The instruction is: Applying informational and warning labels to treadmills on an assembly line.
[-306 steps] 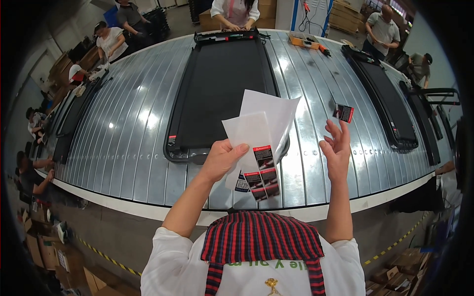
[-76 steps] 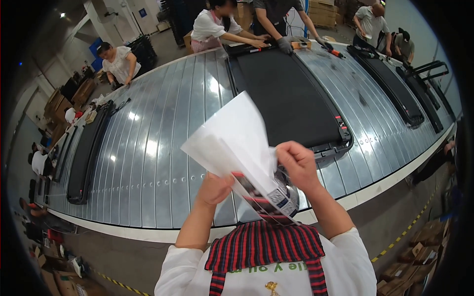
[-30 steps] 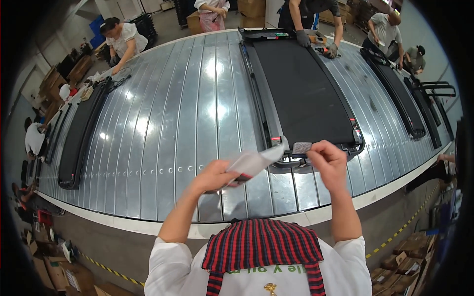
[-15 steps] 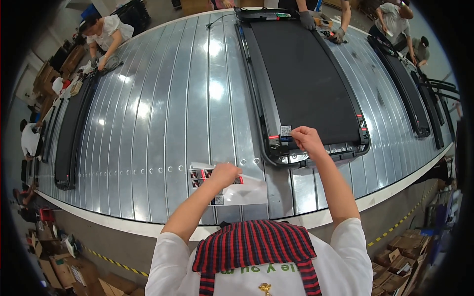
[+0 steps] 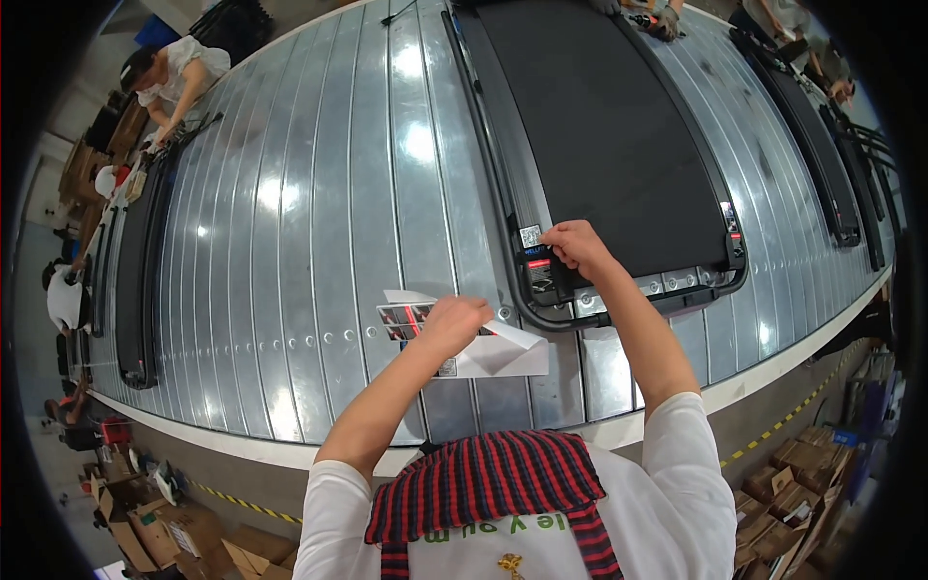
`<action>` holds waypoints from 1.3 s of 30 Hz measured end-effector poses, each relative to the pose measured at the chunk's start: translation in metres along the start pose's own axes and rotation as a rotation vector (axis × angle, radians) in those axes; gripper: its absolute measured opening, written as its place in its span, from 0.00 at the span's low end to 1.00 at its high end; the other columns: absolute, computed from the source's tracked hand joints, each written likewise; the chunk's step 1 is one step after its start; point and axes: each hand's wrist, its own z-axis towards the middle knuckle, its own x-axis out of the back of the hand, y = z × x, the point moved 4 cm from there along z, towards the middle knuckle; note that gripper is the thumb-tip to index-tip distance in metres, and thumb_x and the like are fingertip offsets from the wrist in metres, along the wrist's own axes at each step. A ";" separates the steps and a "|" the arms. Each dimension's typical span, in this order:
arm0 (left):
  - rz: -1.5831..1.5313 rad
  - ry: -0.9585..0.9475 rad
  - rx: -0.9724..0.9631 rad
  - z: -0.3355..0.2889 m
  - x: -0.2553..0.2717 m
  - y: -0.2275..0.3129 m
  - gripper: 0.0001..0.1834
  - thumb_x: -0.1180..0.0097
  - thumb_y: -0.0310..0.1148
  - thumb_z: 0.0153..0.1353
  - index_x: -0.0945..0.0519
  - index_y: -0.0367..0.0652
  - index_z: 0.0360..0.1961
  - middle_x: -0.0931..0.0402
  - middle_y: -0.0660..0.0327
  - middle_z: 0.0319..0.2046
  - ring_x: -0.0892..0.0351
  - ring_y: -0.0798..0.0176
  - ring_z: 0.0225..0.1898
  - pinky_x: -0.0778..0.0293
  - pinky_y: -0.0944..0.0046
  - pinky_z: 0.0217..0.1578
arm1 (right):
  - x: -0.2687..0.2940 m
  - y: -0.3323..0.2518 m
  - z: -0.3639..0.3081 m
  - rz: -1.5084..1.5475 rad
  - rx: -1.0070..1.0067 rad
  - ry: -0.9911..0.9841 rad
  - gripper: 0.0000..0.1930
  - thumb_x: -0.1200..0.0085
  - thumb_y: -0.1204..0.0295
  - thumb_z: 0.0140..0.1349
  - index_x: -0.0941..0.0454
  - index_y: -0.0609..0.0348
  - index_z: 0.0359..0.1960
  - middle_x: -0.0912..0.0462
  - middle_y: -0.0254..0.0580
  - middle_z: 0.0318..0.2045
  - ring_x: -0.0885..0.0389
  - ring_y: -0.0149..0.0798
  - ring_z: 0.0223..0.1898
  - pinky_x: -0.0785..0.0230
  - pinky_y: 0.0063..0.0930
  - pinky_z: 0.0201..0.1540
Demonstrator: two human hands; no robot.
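A flat treadmill [image 5: 619, 135] with a black belt and black frame lies in front of me. At its near left corner, my right hand [image 5: 580, 251] pinches the edge of a small sticker [image 5: 530, 237] with a black-and-white square code. This sticker is at the side rail, just beyond a red and black label [image 5: 539, 271]; whether it touches the rail I cannot tell. Left of the treadmill, my left hand [image 5: 456, 324] is closed on a white sticker sheet [image 5: 507, 360]. The sheet bends up around the fingers, which partly cover its printed stickers.
The metal slat table [image 5: 290, 242] has a white near edge. Another long black unit [image 5: 145, 280] lies far left, with a person [image 5: 179, 77] leaning over it. More black units [image 5: 802, 145] lie right. Gloved hands [image 5: 665, 21] work at the treadmill's far end. Cardboard boxes [image 5: 793, 474] stand below right.
My right hand has brought the code sticker left and away from me, onto or over the side rail. The sheet in my left hand has curled up more. The whole view has shifted slightly.
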 end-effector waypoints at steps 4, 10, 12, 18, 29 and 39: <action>0.000 0.038 -0.035 0.009 0.007 0.005 0.04 0.54 0.22 0.42 0.27 0.41 0.21 0.28 0.59 0.24 0.27 0.54 0.30 0.31 0.58 0.27 | 0.003 0.002 -0.002 0.024 -0.039 0.022 0.05 0.46 0.75 0.47 0.28 0.62 0.21 0.35 0.30 0.11 0.43 0.21 0.10 0.56 0.16 0.10; 0.005 0.052 -0.013 0.015 0.006 0.006 0.05 0.53 0.24 0.43 0.26 0.41 0.23 0.26 0.59 0.31 0.26 0.54 0.33 0.31 0.57 0.32 | 0.002 0.004 -0.003 -0.002 -0.041 0.054 0.05 0.46 0.73 0.49 0.27 0.60 0.22 0.36 0.28 0.10 0.45 0.20 0.10 0.59 0.16 0.10; -0.005 0.029 -0.011 0.018 0.008 0.007 0.05 0.53 0.24 0.44 0.26 0.41 0.23 0.26 0.59 0.34 0.25 0.54 0.34 0.31 0.57 0.33 | 0.002 0.002 -0.005 -0.013 -0.034 0.067 0.05 0.46 0.73 0.49 0.28 0.60 0.21 0.36 0.28 0.10 0.45 0.20 0.10 0.59 0.16 0.10; 0.012 0.126 -0.092 0.023 0.008 0.008 0.02 0.53 0.25 0.43 0.28 0.43 0.21 0.31 0.61 0.28 0.27 0.58 0.30 0.33 0.59 0.30 | 0.002 0.000 -0.004 -0.026 -0.012 0.075 0.06 0.46 0.73 0.49 0.29 0.59 0.20 0.36 0.28 0.10 0.45 0.20 0.10 0.59 0.16 0.10; -0.017 0.024 -0.050 0.042 0.013 0.009 0.06 0.54 0.23 0.43 0.28 0.40 0.25 0.31 0.59 0.46 0.27 0.55 0.37 0.33 0.57 0.36 | 0.002 -0.004 -0.007 -0.020 0.014 0.101 0.05 0.46 0.73 0.48 0.28 0.60 0.21 0.36 0.28 0.10 0.45 0.20 0.10 0.59 0.16 0.10; 0.001 0.066 -0.096 0.054 0.021 0.008 0.02 0.53 0.26 0.44 0.28 0.41 0.21 0.33 0.60 0.48 0.26 0.58 0.34 0.32 0.58 0.34 | 0.001 -0.006 -0.008 -0.065 0.122 0.185 0.04 0.47 0.76 0.46 0.25 0.66 0.20 0.30 0.32 0.12 0.36 0.23 0.13 0.45 0.18 0.15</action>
